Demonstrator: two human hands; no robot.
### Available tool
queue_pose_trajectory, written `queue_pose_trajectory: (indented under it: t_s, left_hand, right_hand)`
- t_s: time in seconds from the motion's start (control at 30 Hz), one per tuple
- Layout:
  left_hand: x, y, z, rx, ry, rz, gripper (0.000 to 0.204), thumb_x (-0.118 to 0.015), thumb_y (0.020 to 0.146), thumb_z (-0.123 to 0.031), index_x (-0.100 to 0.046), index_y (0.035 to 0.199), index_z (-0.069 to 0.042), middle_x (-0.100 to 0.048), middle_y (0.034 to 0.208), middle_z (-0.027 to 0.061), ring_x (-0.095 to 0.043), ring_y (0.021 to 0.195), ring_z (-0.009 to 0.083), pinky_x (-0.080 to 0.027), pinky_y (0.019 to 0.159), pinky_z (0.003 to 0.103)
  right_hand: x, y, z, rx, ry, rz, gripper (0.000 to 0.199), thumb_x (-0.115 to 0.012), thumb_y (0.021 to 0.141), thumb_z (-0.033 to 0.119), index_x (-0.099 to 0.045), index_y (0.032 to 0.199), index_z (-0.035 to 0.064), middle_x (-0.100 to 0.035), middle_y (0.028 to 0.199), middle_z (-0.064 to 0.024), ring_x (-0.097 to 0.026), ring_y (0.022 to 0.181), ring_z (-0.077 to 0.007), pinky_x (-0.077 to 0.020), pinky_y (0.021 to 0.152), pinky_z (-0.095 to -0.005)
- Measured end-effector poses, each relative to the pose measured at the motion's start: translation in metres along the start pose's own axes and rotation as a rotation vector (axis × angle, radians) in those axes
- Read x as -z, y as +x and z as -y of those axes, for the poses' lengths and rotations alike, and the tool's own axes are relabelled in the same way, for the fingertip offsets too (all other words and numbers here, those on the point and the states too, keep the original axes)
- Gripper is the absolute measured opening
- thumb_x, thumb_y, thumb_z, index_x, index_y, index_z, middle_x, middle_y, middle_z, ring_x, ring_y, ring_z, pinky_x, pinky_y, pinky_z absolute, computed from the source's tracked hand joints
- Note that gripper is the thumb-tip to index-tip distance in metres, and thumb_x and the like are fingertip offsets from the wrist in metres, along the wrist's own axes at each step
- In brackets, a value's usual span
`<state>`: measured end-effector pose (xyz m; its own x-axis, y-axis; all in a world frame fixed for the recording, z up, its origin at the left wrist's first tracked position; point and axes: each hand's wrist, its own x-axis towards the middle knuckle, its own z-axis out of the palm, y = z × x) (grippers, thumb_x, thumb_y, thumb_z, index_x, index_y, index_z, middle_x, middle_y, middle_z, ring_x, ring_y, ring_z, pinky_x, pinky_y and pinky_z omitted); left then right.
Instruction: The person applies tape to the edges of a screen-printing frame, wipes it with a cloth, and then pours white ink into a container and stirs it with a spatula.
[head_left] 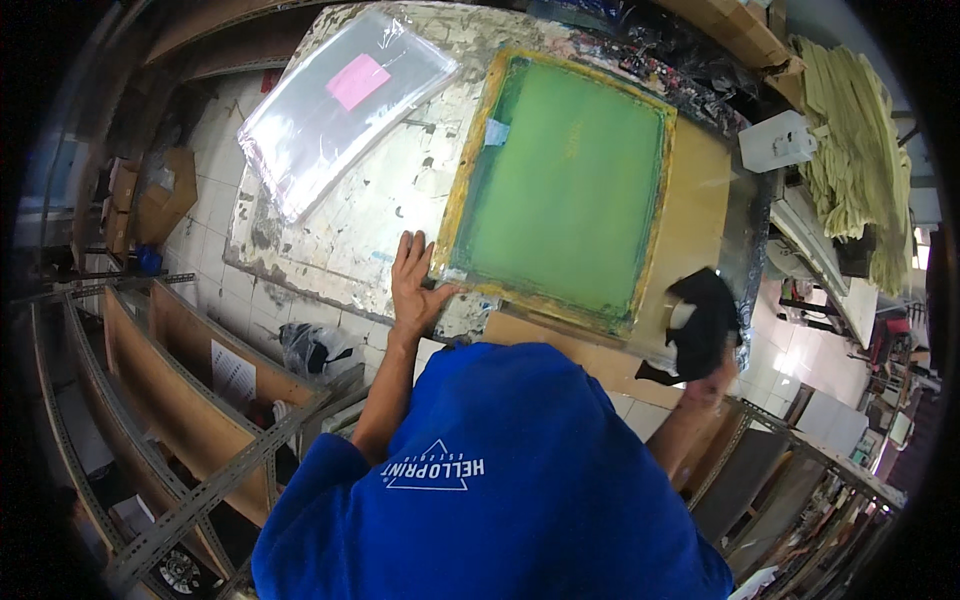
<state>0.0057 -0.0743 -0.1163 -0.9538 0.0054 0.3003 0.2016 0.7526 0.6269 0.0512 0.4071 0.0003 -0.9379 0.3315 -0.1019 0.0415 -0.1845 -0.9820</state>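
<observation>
A screen-printing frame [478, 165] with a yellowish, stained border and green mesh [560, 200] lies flat on the worn white table [400, 190]. My left hand [413, 285] rests at its near left corner, fingers stretched out and thumb against the edge. Off the near right corner, my right hand [715, 382] grips a bunched black cloth [703, 325], which covers most of its fingers. A small pale blue piece [496, 132] sticks to the frame's left side. Tan board [700, 215] shows along the frame's right side.
Clear plastic sheets [310, 130] with a pink paper [357, 82] lie at the table's far left. A whitish plastic container [777, 143] and hanging yellowish cloths [855, 150] are at the right. Metal-framed racks [190, 410] stand at the near left, more [790, 490] at the near right.
</observation>
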Motion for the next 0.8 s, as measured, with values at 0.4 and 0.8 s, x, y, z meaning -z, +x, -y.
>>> queue_pose_trajectory:
  t_s: [0.4, 0.8]
  left_hand:
    - [0.001, 0.007, -0.007, 0.015, 0.053, 0.017, 0.091, -0.089, 0.055, -0.041, -0.060, 0.130, 0.002, -0.050, 0.146, 0.0224, -0.036, 0.142, 0.0436, -0.035, 0.114, 0.050]
    - [0.003, 0.006, -0.012, 0.066, 0.044, 0.002, 0.089, -0.091, 0.050, -0.035, -0.063, 0.125, 0.003, -0.051, 0.144, 0.0233, -0.039, 0.140, 0.0426, -0.037, 0.112, 0.049]
  right_hand:
    - [-0.019, 0.043, 0.031, -0.037, 0.349, -0.384, 0.042, -0.060, 0.097, 0.015, -0.052, 0.136, -0.0016, -0.064, 0.127, -0.0161, -0.065, 0.109, -0.0285, -0.0532, 0.098, -0.0414]
    - [-0.070, 0.015, -0.039, -0.275, -1.093, 0.293, 0.048, -0.071, 0.077, 0.001, -0.047, 0.118, -0.0009, -0.062, 0.103, -0.0307, -0.058, 0.104, -0.0512, -0.0461, 0.089, -0.0522]
